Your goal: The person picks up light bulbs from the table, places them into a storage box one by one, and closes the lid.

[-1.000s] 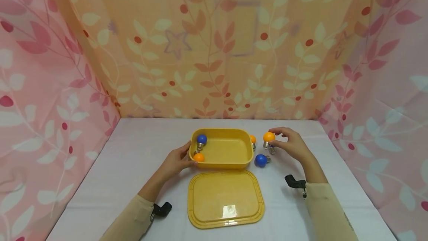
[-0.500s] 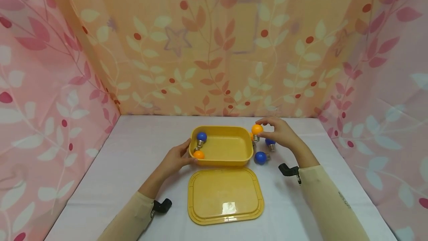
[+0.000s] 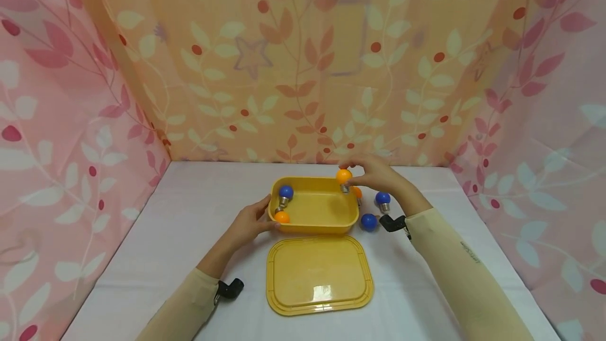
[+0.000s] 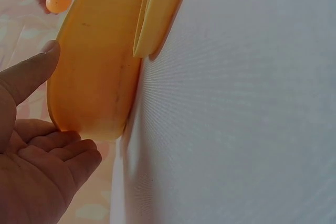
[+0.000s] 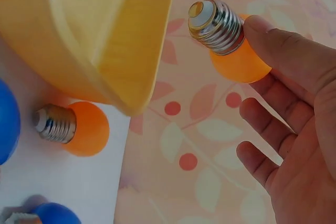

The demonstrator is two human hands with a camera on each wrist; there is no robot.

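Note:
My right hand [image 3: 379, 178] pinches an orange light bulb [image 3: 344, 176] between thumb and fingers, its metal screw base pointing down over the right end of a yellow plastic container [image 3: 314, 207]. In the right wrist view that bulb [image 5: 244, 64] is up beside the container's rim, with the lower fingers spread away from it. At the container's left end, my left hand [image 3: 246, 227] holds the front corner, thumb on the front wall and fingers at the end wall. Inside, on the left, lie a blue bulb [image 3: 286, 192] and an orange bulb [image 3: 282, 217].
A yellow lid [image 3: 319, 275] lies flat on the white-covered table just in front of the container. To the container's right rest another orange bulb [image 3: 357, 192] against its wall and two blue bulbs, one farther back [image 3: 383, 198] and one nearer [image 3: 369, 222]. Patterned cloth surrounds the table.
My right hand has carried the orange bulb leftward and slightly up, from beside the loose bulbs to above the container's right end. The left hand and container have stayed in place.

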